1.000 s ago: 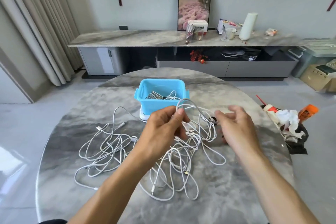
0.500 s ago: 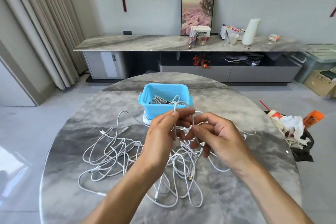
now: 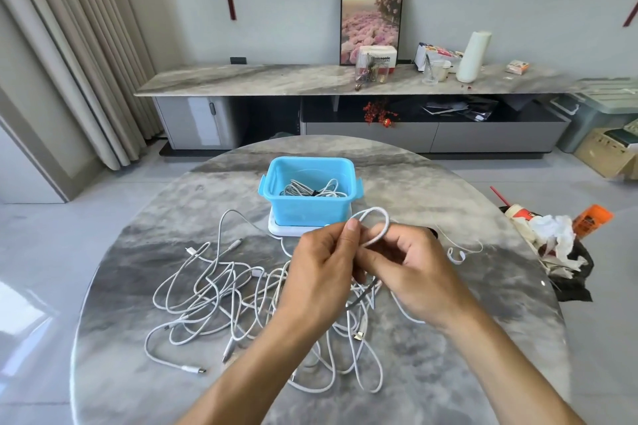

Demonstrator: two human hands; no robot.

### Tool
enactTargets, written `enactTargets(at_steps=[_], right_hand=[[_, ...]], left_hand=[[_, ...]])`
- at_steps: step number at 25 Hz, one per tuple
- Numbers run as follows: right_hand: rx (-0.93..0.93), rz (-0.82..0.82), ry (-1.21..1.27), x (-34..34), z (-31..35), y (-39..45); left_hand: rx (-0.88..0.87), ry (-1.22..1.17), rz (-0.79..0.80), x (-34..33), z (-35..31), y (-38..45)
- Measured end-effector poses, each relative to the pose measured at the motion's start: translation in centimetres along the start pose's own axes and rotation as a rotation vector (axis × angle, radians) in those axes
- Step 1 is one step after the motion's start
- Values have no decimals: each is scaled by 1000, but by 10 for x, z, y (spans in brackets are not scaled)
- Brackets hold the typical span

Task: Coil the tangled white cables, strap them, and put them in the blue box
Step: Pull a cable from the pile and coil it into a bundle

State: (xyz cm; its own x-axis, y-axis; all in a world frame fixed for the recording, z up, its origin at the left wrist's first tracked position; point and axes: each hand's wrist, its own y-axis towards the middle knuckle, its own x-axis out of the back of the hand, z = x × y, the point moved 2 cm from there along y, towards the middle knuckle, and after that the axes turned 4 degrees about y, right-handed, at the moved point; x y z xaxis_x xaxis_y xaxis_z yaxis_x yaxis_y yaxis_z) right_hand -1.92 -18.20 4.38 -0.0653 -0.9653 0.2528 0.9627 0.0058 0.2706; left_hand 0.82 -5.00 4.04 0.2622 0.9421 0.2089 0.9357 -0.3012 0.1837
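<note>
- Left hand (image 3: 319, 264): fingers curled, thumb and forefinger pinching a small loop of thin white braided cable (image 3: 374, 226) at its left base.
- Right hand (image 3: 412, 269): fingers curled, gripping the same loop from the right; the loop's lower strand passes over the forefinger.
- The loop stands up above both hands, which are close together and touching at the fingertips.
- Directly below and to the left of the hands: a tangled heap of white charging cables (image 3: 221, 297) lying loose on the round grey marble table (image 3: 138, 373); several plug ends show at the heap's outer edge.
- Just beyond the hands: a light-blue rectangular plastic box (image 3: 307, 207), open at the top, holding a strapped bundle of white cable (image 3: 312, 188); the box stands on a flat white base (image 3: 286, 229).
- To the right of the right hand: a short white strap piece (image 3: 457, 257) on the table top.
- Further right, past the table rim: a dark bag of crumpled rubbish (image 3: 556, 252).
</note>
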Motion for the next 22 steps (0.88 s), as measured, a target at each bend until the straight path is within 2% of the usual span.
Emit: enactTargets(at_steps=[2,3,7,9,11,13,14,17,20,22], right_hand=[[-129,-54,277,7,2,1],[-164,-93,341,11,3,1],[-177,-102,386,17,5,1],[-129,-138,369,14,6,1],[-40,-190,252,12,6,0],[-23,-218,140,20,1,3],[-72,-162,87,26,-4,4],[-196,174,-130,31,-13,1],[-89,181,-318,32,-15,1],[-9,184,-533,40,-17,2]], left_hand=[[9,17,36,2,1,2],[49,-1,77,3,1,1],[351,-212,337,5,1,-4],[449,-384,395,4,-3,-5],[483,-532,362,3,-5,-5],[464,-562,292,4,-5,-2],[451,-569,261,6,-5,0],[417,-608,181,13,-4,4],[378,-567,119,17,-6,5],[363,-528,76,17,-7,5]])
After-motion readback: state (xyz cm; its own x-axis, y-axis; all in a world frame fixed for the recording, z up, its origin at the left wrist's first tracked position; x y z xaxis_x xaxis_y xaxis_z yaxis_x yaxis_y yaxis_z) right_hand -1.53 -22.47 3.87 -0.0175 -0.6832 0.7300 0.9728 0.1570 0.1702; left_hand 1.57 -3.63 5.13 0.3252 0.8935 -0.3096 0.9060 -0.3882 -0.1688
